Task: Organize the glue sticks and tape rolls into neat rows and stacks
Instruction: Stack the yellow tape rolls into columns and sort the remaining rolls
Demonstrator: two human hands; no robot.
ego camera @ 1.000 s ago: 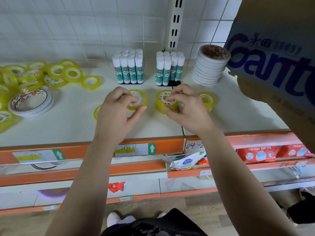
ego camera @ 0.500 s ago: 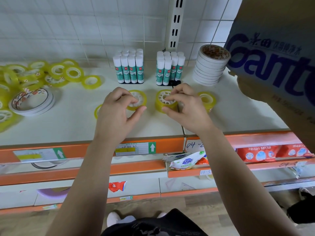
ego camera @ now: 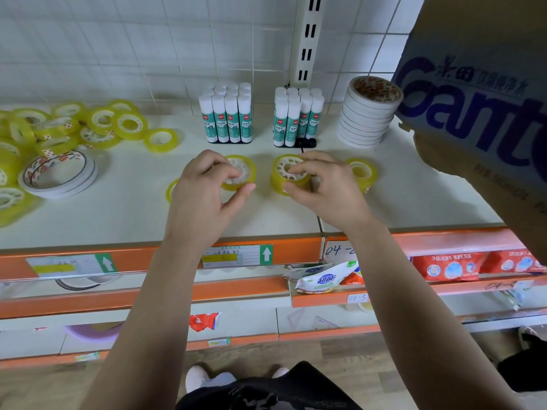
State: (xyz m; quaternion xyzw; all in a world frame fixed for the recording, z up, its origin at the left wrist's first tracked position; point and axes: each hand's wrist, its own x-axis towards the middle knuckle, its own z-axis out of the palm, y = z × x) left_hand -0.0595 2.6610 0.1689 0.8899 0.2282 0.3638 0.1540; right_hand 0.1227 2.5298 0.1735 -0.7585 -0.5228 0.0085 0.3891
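White shelf (ego camera: 118, 208), tiled wall behind. My left hand (ego camera: 204, 196) pinches the left roll (ego camera: 242, 174), fingers curled round its rim. Right hand (ego camera: 325, 192) likewise grips the right roll (ego camera: 284, 174), at its 3 o'clock. Glue sticks (ego camera: 226, 118) upright at 12

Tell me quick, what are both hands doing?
Left hand: holds the left tape roll.
Right hand: holds the right tape roll.

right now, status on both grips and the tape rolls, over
Left grip pinching yellow roll. Right grip pinching second yellow roll. Both rolls down on shelf. Loose tape pile far left, unsorted.
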